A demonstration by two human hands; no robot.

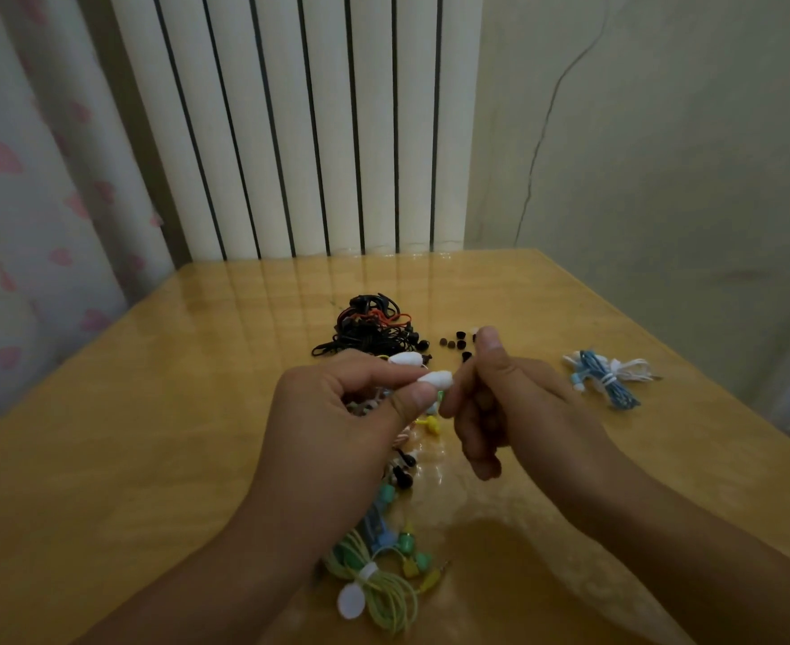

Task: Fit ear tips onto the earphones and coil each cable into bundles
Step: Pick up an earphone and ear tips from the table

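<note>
From the head view, the left hand (337, 412) pinches a white earphone (436, 379) between thumb and forefinger above the middle of the table (151, 435), while the right hand (491, 402) has its fingers curled up against the bud's tip; whether they hold an ear tip is hidden. Loose dark ear tips (453, 342) lie just beyond, toward the far edge beside a black cable pile (365, 332). A small tip pressed on crooked could slip off and roll among the green bundle (379, 593) near the front edge.
</note>
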